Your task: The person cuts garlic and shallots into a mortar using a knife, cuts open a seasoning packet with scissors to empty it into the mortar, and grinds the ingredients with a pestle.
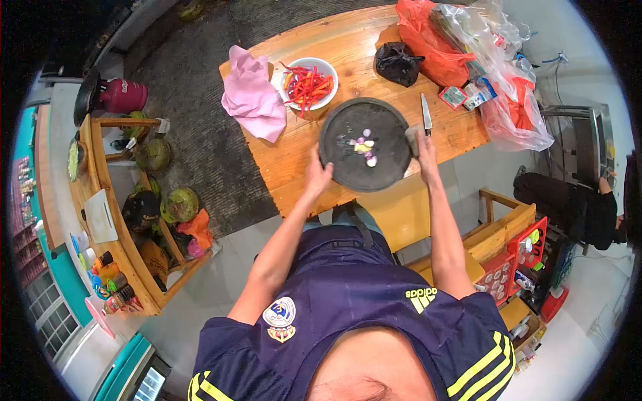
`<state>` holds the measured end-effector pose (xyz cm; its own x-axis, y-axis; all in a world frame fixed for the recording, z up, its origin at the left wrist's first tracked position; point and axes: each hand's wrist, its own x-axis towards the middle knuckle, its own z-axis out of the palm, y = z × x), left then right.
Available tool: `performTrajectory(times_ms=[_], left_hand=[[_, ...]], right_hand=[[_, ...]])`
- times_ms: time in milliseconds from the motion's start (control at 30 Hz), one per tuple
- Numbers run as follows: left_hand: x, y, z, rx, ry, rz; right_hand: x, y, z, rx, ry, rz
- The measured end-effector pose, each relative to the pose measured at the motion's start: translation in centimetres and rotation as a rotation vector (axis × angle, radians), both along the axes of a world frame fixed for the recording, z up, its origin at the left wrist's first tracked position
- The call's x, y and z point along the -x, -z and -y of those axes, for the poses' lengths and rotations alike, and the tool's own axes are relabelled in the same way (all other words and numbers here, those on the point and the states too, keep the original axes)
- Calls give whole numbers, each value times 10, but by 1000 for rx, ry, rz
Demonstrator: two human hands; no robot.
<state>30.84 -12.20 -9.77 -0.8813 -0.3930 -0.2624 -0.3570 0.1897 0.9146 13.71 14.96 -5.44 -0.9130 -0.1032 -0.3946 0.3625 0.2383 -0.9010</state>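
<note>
A round, dark stone mortar plate (348, 160) lies at the front edge of the wooden table. Peeled shallots (368, 156) and pale garlic cloves (372, 161) sit in a small cluster at its middle. My left hand (318, 172) grips the mortar's left rim, thumb on top and fingers partly hidden beneath. At the opposite rim, my right hand (426, 154) is closed around a short grey stone piece, which looks like a pestle (413, 142); its lower part is hidden by the fingers. Just beyond that hand lies a knife (426, 113).
Behind the mortar, a white bowl (330, 69) holds sliced red chillies, beside a pink cloth (251, 97). A black bag (398, 63), an orange bag (435, 50) and clear plastic bags (513, 117) crowd the table's right end. Another person (568, 204) is at the far right.
</note>
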Motion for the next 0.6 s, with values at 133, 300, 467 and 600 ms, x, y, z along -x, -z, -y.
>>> performTrajectory(times_ms=[133, 300, 467, 600], left_hand=[[-33, -5, 43, -189, -9, 51], [-63, -37, 82, -136, -33, 87], [-77, -66, 100, -13, -92, 231], [-89, -74, 88, 374, 50, 146]], right_hand=[[-48, 9, 19, 73, 13, 20], [-88, -19, 66, -13, -45, 47], [-109, -56, 124, -372, -20, -468], [-97, -63, 157, -506, -329, -287]])
